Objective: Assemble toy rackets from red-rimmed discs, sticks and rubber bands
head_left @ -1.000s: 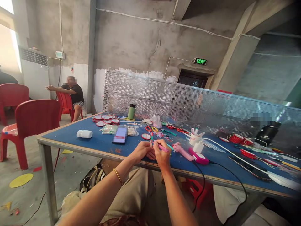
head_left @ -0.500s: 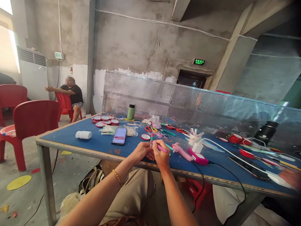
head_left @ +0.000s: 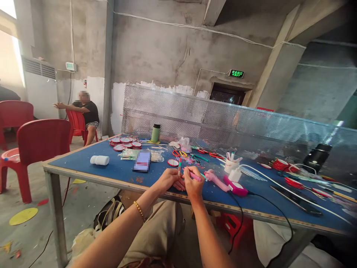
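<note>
At the near edge of the table, my left hand is closed on a small flat stick with a green and red tip, held upright. Just to the right, my right hand is closed around a pink pen, gripped as for writing. A small gap shows between the pen end and the stick. Behind my hands lies a round red-rimmed disc. A pink hot glue gun rests right of my right hand, beside a magenta device with a black cable.
On the blue table lie a phone, a white bottle, stacked red-rimmed discs and pliers. A cup of pens stands right. A perforated metal screen borders the back. A person sits far left.
My right hand with the pen has shifted slightly right, away from the stick. My left hand stays nearly still. Another person's hand at the right edge has gone from view.
</note>
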Demonstrator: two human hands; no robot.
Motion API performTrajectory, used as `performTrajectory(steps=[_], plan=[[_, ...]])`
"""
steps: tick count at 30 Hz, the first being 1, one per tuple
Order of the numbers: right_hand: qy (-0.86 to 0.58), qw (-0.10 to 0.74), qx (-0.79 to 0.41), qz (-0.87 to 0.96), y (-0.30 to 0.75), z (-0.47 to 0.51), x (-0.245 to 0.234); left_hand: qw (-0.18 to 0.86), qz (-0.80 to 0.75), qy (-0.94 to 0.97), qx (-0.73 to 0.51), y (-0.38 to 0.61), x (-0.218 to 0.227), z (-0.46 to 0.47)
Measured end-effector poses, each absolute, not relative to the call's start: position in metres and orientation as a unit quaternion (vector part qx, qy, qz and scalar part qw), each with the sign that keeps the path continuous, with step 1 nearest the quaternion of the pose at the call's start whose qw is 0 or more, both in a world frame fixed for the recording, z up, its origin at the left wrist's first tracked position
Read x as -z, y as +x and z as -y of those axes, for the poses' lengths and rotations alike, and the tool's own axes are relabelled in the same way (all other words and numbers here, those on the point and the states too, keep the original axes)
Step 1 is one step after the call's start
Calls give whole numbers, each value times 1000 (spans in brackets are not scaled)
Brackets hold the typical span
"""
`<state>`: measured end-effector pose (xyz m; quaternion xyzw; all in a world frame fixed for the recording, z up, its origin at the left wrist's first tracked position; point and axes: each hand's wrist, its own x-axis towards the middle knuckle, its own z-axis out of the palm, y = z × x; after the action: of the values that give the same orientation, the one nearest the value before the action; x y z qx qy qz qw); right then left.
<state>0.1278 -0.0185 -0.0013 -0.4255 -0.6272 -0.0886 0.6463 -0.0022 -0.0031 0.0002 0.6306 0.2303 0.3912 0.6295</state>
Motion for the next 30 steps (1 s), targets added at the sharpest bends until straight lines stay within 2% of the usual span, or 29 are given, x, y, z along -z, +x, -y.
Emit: performTrajectory(steps=[12,30], plan=[[-426,655,29,623,125,24,-4,635,-229,630,-385,-1,3,0],[-434,631,66,639,129,19,2,629,-232,633,-386,0,1,2]])
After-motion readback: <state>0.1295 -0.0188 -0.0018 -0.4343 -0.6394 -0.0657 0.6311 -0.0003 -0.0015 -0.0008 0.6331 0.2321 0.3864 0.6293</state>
